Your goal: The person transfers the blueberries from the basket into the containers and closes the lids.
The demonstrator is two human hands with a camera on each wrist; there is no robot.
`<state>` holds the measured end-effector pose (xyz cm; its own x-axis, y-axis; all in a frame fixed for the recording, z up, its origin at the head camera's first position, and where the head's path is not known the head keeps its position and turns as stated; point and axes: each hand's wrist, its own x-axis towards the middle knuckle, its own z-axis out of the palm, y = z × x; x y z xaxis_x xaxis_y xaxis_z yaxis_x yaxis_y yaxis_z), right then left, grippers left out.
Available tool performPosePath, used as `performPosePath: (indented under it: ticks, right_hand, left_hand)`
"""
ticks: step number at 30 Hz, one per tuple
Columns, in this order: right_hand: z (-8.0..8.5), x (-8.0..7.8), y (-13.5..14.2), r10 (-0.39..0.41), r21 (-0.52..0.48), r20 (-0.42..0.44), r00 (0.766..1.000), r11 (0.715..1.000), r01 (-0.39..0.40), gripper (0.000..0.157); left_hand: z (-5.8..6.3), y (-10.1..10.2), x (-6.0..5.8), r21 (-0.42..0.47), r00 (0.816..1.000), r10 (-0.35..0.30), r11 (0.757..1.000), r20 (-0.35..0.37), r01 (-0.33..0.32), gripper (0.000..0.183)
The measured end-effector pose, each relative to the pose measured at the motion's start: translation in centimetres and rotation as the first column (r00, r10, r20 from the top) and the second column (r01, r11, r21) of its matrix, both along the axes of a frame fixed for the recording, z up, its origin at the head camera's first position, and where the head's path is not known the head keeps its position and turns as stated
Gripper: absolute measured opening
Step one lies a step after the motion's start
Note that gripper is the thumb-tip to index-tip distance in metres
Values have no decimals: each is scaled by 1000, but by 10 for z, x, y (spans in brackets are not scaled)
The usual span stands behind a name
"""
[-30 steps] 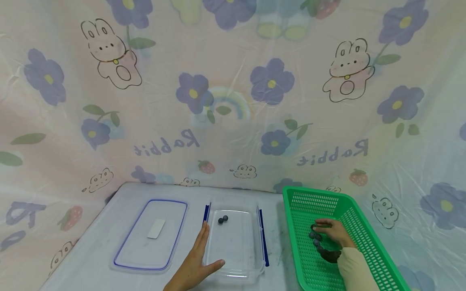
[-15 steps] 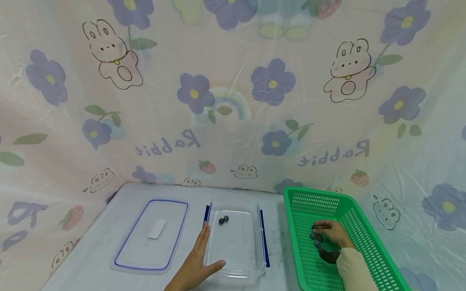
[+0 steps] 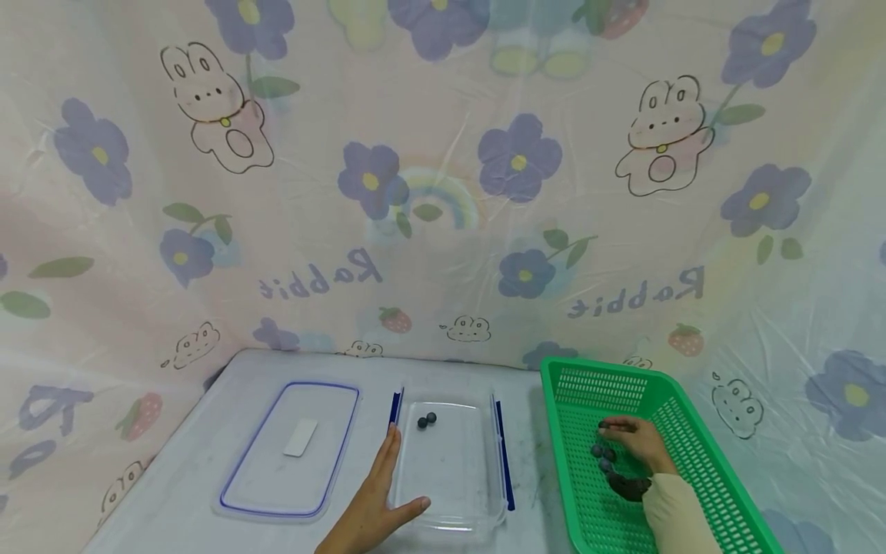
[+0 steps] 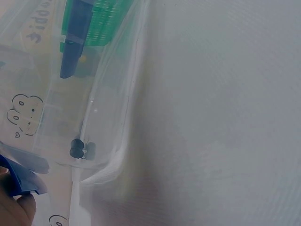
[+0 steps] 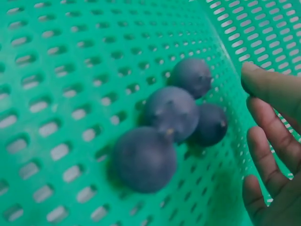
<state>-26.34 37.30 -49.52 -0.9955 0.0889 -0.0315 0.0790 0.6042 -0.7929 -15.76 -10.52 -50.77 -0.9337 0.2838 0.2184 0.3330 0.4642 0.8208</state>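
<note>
Between thumb and fingertips, my right hand (image 3: pixel 638 442) pinches a blueberry (image 3: pixel 602 424), mostly hidden by the fingers. It is over the floor of the green basket (image 3: pixel 699 454). Several more blueberries (image 5: pixel 145 159) lie grouped on the slotted floor just beside this hand. My left hand (image 3: pixel 377 492) rests against the left side of a clear plastic box (image 3: pixel 446 469), fingers straight and thumb spread over its near edge. In the left wrist view, its fingertips (image 4: pixel 21 207) are at a blue side latch (image 4: pixel 21 179). Two blueberries (image 3: pixel 427 420) sit inside the box near its far left corner.
A clear lid (image 3: pixel 263 477) with a blue seal lies left of the box, with a white rectangular piece (image 3: pixel 301 438) on it. Another blue latch (image 3: pixel 505 454) hangs along the box's right side. A patterned curtain (image 3: pixel 443 231) encloses the table (image 3: pixel 374 377).
My right hand has raised the pinched blueberry slightly away from the others in the basket. My left hand stays at the box.
</note>
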Motion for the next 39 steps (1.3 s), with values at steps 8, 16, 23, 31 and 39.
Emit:
performPosePath:
  ticks: [8, 16, 23, 31, 39]
  right_hand:
    - [11, -3, -5, -27, 7, -37, 999, 1000, 28, 49]
    - [-31, -43, 30, -43, -36, -60, 997, 999, 41, 74]
    - [-36, -53, 41, -64, -37, -118, 991, 998, 60, 69]
    - [44, 3, -12, -39, -90, -94, 995, 996, 31, 57]
    - [64, 22, -37, -26, -90, -106, 994, 996, 17, 60]
  left_hand:
    - [-1, 1, -1, -17, 1000, 7, 1000, 9, -7, 102]
    - [-1, 0, -1, -14, 1000, 8, 1000, 1, -8, 102]
    - [-1, 0, 0, -13, 1000, 11, 1000, -3, -11, 102]
    - [0, 1, 1, -12, 1000, 16, 1000, 1, -16, 103]
    - [1, 2, 1, -30, 1000, 29, 999, 3, -29, 105]
